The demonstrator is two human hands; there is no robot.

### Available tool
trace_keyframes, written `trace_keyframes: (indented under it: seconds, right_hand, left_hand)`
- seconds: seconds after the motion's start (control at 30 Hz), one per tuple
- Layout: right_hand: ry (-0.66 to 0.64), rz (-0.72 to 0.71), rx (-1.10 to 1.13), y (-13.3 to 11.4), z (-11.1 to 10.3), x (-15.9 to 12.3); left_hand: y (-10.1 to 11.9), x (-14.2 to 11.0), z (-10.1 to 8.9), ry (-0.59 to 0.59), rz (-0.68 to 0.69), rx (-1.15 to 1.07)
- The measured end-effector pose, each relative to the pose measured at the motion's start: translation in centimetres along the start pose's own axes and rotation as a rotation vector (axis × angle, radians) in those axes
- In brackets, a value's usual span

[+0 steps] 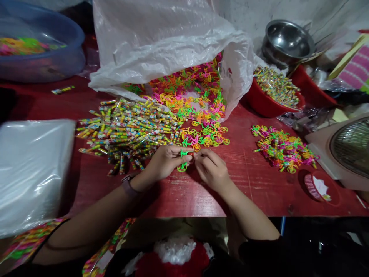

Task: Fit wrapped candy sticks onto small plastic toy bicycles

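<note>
To the right of the right hand, I see an open stretch of red tabletop, enough for a hand to pass, until the heap of plastic pieces and the grilled machine stop the way. Straight ahead, the tube-shaped sweets, the loose coloured pieces and the white plastic bag are the obstacles. Nearer to the body, a smaller free area lies between the left forearm and the right forearm.

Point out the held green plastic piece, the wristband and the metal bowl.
Green plastic piece [182, 154], head view: its upper part.
Wristband [127, 187], head view: outer band.
Metal bowl [288, 39], head view: inner surface.
</note>
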State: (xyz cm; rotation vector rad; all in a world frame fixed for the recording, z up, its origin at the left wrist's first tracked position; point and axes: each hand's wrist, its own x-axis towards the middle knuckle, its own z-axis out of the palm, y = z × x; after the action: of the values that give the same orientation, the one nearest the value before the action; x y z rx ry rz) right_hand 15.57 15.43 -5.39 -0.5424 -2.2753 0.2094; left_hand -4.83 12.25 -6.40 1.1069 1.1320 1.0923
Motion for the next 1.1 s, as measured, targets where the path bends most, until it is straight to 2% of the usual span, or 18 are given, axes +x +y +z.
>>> trace_keyframes:
  seconds: [0.23,0.5,0.7,0.83,0.93,1.0,1.07,1.1]
  right_hand:
    - [0.021,0.023,-0.003,0.0,0.4,-0.1]
    - [0.06,-0.005,-0.063,-0.9,1.5,-0.6]
    - [0.01,0.07,-0.028,-1.0,1.6,-0.1]
    - [-0.099,0.234,0.186,-0.3,0.3,1.0]
    - [-0.237,0.33,0.334,0.4,-0.4,1.3]
    - [-0.309,0.364,0.385,0.9,-0.7,1.3]
    - [-0.323,0.386,0.395,1.6,-1.0,1.2]
    - [-0.317,0.399,0.397,2.1,-1.2,1.1]
  left_hand:
    - [-0.4,-0.2,0.4,0.115,-0.062,-0.125]
    - [-0.5,-0.4,0.5,0.119,-0.049,-0.264]
    - [-0.2,-0.2,0.2,0.1,-0.003,-0.171]
    - [-0.4,-0.5,0.3,0.034,0.066,0.038]
    - [-0.7,-1.0,0.6,-0.048,0.13,0.087]
    - [-0.5,-1.3,0.6,-0.122,0.113,0.109]
    - [0.0,-1.4,0.1,-0.186,0.073,0.163]
    - [0.4,-1.3,-0.4,-0.183,0.067,0.21]
